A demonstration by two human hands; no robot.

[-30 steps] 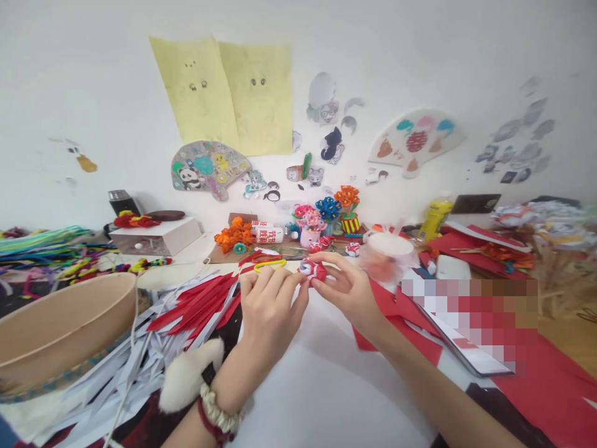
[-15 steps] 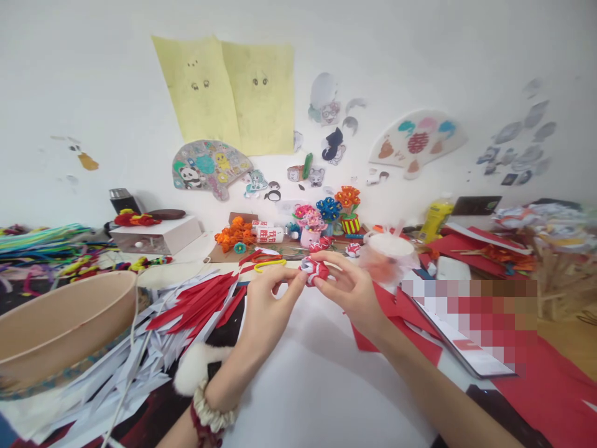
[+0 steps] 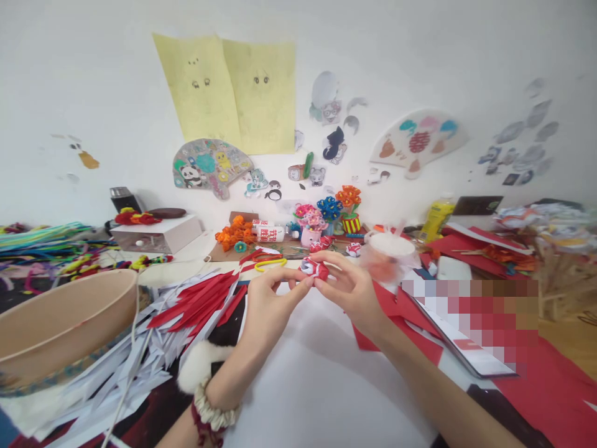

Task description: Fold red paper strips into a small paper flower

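Between my two hands, above the white work surface (image 3: pixel 321 379), is a small red-and-white folded paper piece (image 3: pixel 315 269). My left hand (image 3: pixel 275 298) pinches it from the left with thumb and fingers. From the right, the thumb and fingertips of my right hand (image 3: pixel 349 286) are closed on its other side. The fingers partly cover the piece. Similar red-and-white folded pieces (image 3: pixel 353 249) lie behind my hands. Left of my left hand are red paper strips (image 3: pixel 196 305) and white paper strips (image 3: pixel 125 367).
A big tan bowl (image 3: pixel 65 311) stands at the left. Yellow-handled scissors (image 3: pixel 270 264) lie behind my left hand. A lidded cup (image 3: pixel 389 246) stands beyond my right hand, with a tablet (image 3: pixel 471 348) and red paper (image 3: pixel 550 386) to the right. A white cord (image 3: pixel 135 311) crosses the left side.
The folded paper piece has turned slightly between my fingertips, and my left thumb sits a little lower on it. Both hands otherwise stay in place.
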